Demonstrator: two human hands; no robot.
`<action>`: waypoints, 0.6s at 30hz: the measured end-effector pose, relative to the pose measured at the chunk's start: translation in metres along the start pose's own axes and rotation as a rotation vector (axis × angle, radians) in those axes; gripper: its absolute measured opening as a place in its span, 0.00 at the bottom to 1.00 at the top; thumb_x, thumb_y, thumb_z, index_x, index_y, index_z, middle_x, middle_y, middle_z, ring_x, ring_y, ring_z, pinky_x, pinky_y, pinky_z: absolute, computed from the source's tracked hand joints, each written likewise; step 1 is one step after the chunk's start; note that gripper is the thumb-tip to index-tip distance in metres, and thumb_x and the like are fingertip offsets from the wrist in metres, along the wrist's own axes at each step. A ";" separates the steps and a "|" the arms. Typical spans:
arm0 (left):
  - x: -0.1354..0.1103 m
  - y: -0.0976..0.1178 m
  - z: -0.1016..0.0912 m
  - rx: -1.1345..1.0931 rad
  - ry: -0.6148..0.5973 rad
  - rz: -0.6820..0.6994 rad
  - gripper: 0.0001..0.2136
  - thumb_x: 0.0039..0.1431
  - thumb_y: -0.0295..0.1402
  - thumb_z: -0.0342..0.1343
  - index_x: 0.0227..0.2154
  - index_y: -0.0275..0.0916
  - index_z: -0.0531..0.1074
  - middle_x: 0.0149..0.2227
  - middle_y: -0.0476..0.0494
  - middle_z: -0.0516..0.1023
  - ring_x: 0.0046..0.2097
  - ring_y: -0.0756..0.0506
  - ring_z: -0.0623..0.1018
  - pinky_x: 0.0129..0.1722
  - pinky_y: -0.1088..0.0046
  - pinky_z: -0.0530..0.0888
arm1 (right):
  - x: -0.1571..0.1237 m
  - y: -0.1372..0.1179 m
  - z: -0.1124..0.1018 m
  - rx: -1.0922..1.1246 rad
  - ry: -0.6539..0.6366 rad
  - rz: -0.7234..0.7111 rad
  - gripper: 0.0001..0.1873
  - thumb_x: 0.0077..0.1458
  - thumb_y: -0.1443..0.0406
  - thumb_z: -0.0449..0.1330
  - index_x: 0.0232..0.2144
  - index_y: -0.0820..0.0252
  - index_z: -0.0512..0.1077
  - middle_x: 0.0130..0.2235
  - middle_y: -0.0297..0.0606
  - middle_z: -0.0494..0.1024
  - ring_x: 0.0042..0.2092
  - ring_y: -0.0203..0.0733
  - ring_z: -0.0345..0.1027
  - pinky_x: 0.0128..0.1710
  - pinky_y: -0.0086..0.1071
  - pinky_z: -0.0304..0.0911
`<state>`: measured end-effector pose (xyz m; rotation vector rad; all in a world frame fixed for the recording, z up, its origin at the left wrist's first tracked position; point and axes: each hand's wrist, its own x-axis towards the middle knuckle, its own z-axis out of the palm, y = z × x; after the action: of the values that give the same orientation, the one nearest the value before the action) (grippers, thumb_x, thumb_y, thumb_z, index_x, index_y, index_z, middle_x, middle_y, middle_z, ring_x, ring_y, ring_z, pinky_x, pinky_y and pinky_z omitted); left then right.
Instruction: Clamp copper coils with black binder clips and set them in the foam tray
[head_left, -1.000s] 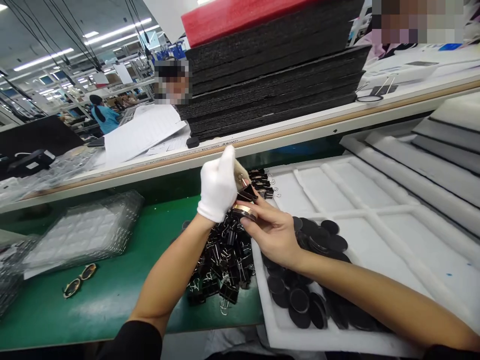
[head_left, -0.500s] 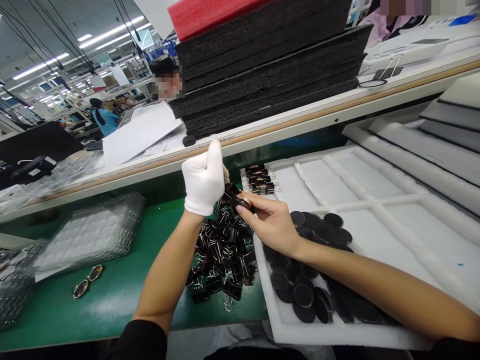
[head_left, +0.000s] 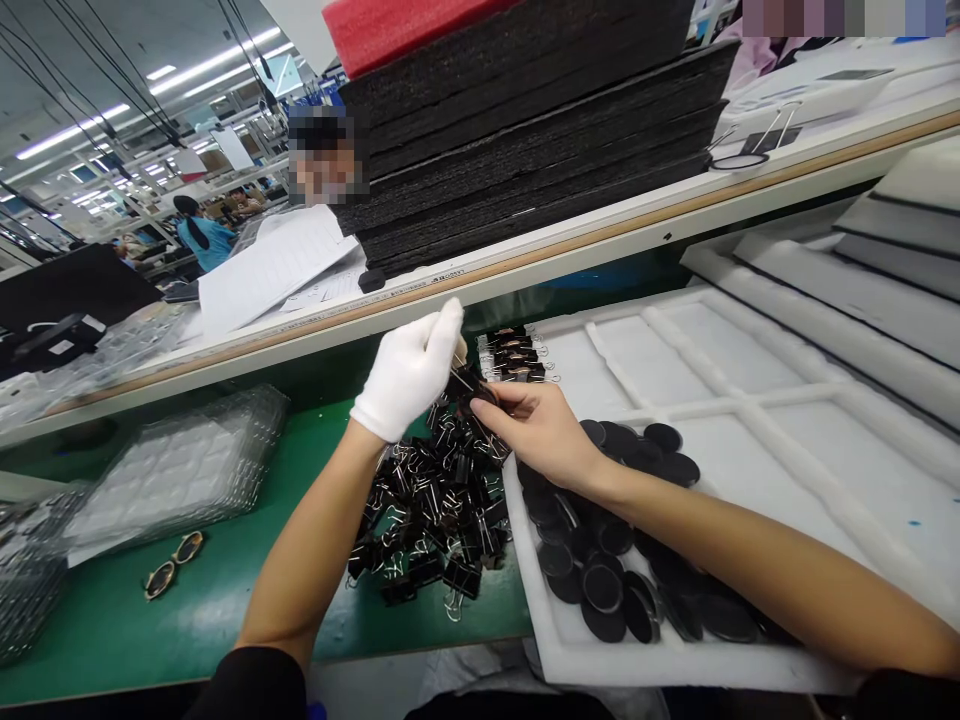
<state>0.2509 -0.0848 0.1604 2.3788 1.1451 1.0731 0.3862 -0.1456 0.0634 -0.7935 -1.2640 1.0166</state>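
Note:
My left hand, in a white glove, is closed on a black binder clip with wire handles. My bare right hand pinches a dark round piece against the clip's mouth; fingers partly cover it. Below both hands lies a heap of black binder clips on the green table. Just behind the right hand, several binder clips sit in a row, clamped on pieces with tan edges. Black discs are piled in the white foam tray, under my right forearm.
Clear plastic trays are stacked at the left, near two gold-rimmed round pieces. A ledge crosses behind, bearing black foam sheets and papers. White foam trays lean at the right. A person is beyond the ledge.
My left hand has tipped to the right and come slightly lower, turning the binder clip with it. The right hand stays at the clip, and the round piece's gold edge no longer shows.

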 end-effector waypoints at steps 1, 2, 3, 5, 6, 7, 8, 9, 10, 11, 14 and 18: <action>0.000 -0.002 -0.005 0.055 -0.061 -0.028 0.29 0.71 0.53 0.44 0.18 0.40 0.67 0.20 0.49 0.71 0.25 0.50 0.71 0.28 0.71 0.66 | 0.002 -0.001 -0.002 0.054 -0.017 0.048 0.12 0.56 0.57 0.64 0.30 0.60 0.79 0.30 0.35 0.78 0.34 0.41 0.70 0.36 0.36 0.64; -0.001 -0.003 -0.009 0.104 -0.110 -0.059 0.29 0.70 0.55 0.44 0.18 0.40 0.64 0.18 0.50 0.68 0.24 0.50 0.68 0.27 0.71 0.64 | 0.004 -0.002 -0.003 0.101 -0.037 0.091 0.12 0.55 0.56 0.65 0.31 0.60 0.79 0.32 0.36 0.80 0.36 0.42 0.72 0.38 0.37 0.65; -0.002 -0.005 -0.013 0.140 -0.146 -0.092 0.30 0.69 0.56 0.44 0.17 0.41 0.61 0.17 0.51 0.65 0.23 0.50 0.65 0.26 0.70 0.62 | 0.006 -0.003 -0.005 0.131 -0.060 0.125 0.11 0.54 0.57 0.66 0.31 0.60 0.79 0.33 0.37 0.81 0.37 0.43 0.73 0.41 0.37 0.66; -0.005 -0.007 -0.015 0.172 -0.179 -0.146 0.31 0.68 0.58 0.44 0.16 0.41 0.57 0.16 0.52 0.60 0.22 0.50 0.61 0.25 0.69 0.58 | 0.009 -0.002 -0.007 0.135 -0.111 0.172 0.09 0.52 0.60 0.67 0.32 0.60 0.79 0.33 0.38 0.82 0.39 0.43 0.74 0.43 0.38 0.66; -0.007 -0.008 -0.015 0.184 -0.179 -0.156 0.31 0.68 0.58 0.44 0.16 0.41 0.56 0.16 0.52 0.59 0.22 0.50 0.60 0.25 0.69 0.57 | 0.010 -0.001 -0.008 0.115 -0.130 0.189 0.08 0.51 0.61 0.67 0.32 0.60 0.79 0.33 0.38 0.82 0.38 0.42 0.74 0.42 0.37 0.65; -0.009 -0.008 -0.013 0.203 -0.171 -0.155 0.30 0.68 0.57 0.45 0.16 0.40 0.56 0.16 0.52 0.58 0.23 0.51 0.60 0.26 0.69 0.56 | 0.010 0.000 -0.009 0.090 -0.139 0.202 0.08 0.50 0.62 0.67 0.32 0.61 0.79 0.32 0.38 0.81 0.37 0.42 0.73 0.41 0.37 0.65; -0.010 -0.009 -0.011 0.228 -0.159 -0.149 0.30 0.68 0.56 0.46 0.16 0.40 0.55 0.17 0.52 0.57 0.23 0.51 0.59 0.26 0.69 0.55 | 0.010 0.001 -0.009 0.067 -0.142 0.216 0.08 0.49 0.63 0.67 0.32 0.61 0.79 0.32 0.37 0.81 0.36 0.42 0.73 0.40 0.36 0.64; -0.011 -0.009 -0.009 0.253 -0.143 -0.140 0.29 0.68 0.55 0.46 0.17 0.40 0.55 0.18 0.53 0.56 0.24 0.51 0.59 0.27 0.69 0.55 | 0.010 0.001 -0.010 0.051 -0.144 0.230 0.08 0.48 0.63 0.68 0.32 0.61 0.79 0.32 0.37 0.81 0.36 0.41 0.72 0.39 0.36 0.64; -0.012 -0.009 -0.006 0.271 -0.130 -0.130 0.29 0.68 0.55 0.46 0.17 0.40 0.55 0.18 0.53 0.55 0.24 0.51 0.58 0.27 0.69 0.55 | 0.010 0.002 -0.010 0.039 -0.142 0.238 0.09 0.47 0.63 0.68 0.33 0.61 0.78 0.32 0.36 0.80 0.35 0.41 0.72 0.38 0.36 0.63; -0.013 -0.008 -0.004 0.279 -0.119 -0.120 0.29 0.68 0.54 0.46 0.17 0.39 0.55 0.19 0.53 0.54 0.25 0.51 0.58 0.27 0.69 0.54 | 0.010 0.003 -0.010 0.028 -0.139 0.237 0.10 0.46 0.64 0.69 0.33 0.61 0.78 0.32 0.36 0.80 0.34 0.40 0.71 0.37 0.35 0.63; -0.013 -0.007 -0.001 0.259 -0.109 -0.087 0.28 0.68 0.53 0.47 0.18 0.39 0.54 0.19 0.53 0.53 0.25 0.51 0.57 0.27 0.69 0.55 | 0.009 0.002 -0.010 -0.011 -0.134 0.213 0.12 0.44 0.66 0.70 0.33 0.62 0.77 0.33 0.35 0.80 0.34 0.40 0.70 0.36 0.34 0.61; -0.015 -0.007 -0.006 0.166 -0.128 -0.118 0.27 0.67 0.54 0.49 0.18 0.40 0.59 0.16 0.54 0.60 0.22 0.52 0.62 0.26 0.71 0.60 | 0.013 -0.008 -0.017 -0.138 -0.208 0.155 0.13 0.45 0.66 0.70 0.37 0.61 0.76 0.36 0.35 0.80 0.38 0.42 0.72 0.39 0.35 0.63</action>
<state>0.2365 -0.0922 0.1532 2.4269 1.3558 0.8037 0.4039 -0.1357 0.0732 -0.9209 -1.4802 1.1695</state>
